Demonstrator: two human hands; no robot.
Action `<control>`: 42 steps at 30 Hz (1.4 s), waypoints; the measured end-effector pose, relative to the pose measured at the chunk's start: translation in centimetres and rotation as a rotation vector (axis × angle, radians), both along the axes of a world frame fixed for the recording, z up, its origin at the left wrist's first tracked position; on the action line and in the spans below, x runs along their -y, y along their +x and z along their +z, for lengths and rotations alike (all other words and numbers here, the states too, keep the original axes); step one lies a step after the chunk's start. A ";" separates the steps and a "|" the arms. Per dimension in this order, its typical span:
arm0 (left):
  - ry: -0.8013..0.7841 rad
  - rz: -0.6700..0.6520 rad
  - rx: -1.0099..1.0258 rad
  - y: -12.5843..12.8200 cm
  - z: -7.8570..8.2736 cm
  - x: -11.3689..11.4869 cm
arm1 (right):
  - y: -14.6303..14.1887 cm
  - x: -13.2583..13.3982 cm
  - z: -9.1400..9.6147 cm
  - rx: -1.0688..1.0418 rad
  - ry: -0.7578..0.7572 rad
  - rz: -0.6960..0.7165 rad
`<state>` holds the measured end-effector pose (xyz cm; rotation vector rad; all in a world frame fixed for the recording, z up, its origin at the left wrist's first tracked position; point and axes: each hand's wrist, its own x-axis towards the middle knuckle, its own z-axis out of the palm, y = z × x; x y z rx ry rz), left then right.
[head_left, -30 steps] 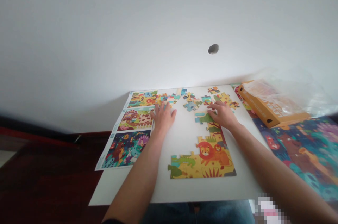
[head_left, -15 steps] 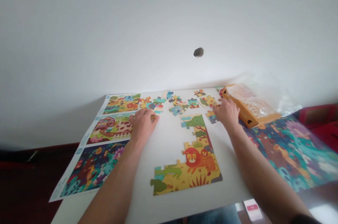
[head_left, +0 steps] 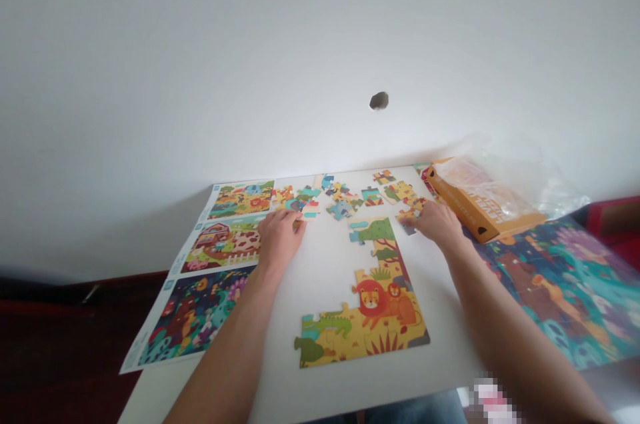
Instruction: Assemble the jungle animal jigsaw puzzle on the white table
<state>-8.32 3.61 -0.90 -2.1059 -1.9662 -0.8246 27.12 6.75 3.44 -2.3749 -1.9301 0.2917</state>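
My left hand rests on the table left of centre, fingers curled around a puzzle piece that is mostly hidden beneath them. Just beyond its fingertips lies a pale blue-and-cream puzzle piece. On the right, my right hand has thumb and fingers closed at a yellow puzzle piece; a greyish piece shows below. Between my forearms sits a partly joined jigsaw with lions, a crocodile and trees, its joined pieces forming an L along the bottom and right.
Several loose pieces lie along the table's far side. A printed picture sheet is at the left. At the right are an orange box with a clear plastic bag and a dark, colourful jigsaw. A wall stands behind.
The view has shifted slightly, moving the scene rightward. My right hand's fingers have drawn together at the yellow piece. My left hand stays near the same spot, its piece now more covered.
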 end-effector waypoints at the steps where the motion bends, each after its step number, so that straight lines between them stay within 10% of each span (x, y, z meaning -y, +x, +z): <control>1: 0.009 -0.048 0.016 -0.1 -0.3 -0.1 | 0.0 0.0 -0.1 -0.012 0.015 -0.001; 7: 0.032 -0.187 0.047 -0.2 -1.1 -0.5 | -0.2 -0.2 -0.1 -0.187 0.266 -0.086; 11: 0.148 -0.237 0.107 0.9 0.2 0.3 | -2.6 0.6 0.5 -0.793 0.521 0.037; 17: 0.174 -0.566 0.152 4.0 2.6 2.5 | -8.6 4.2 -0.3 -1.494 0.069 0.395; 42: 0.174 -0.605 0.103 3.5 2.8 3.0 | -9.6 4.6 -2.3 -1.300 0.004 0.483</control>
